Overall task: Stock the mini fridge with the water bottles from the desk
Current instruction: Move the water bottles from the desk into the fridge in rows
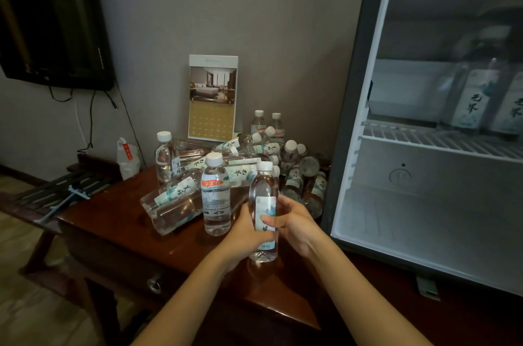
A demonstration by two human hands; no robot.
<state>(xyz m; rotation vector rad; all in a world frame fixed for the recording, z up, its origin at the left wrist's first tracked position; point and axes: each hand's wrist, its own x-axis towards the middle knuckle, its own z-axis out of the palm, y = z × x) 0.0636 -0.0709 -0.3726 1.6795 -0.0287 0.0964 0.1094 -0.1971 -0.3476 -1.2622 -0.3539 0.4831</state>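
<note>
Gripping one upright bottle (263, 205) (both hands (249, 229)).

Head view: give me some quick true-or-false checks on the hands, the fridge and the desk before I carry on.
1. The left hand and right hand both grip one upright bottle. True.
2. That bottle's cap is off. False: the white cap is on.
3. The fridge is closed. False: it stands open.
4. Its wire shelf carries bottles. True.
5. The desk holds no more bottles. False: a pile of bottles lies there.
</note>
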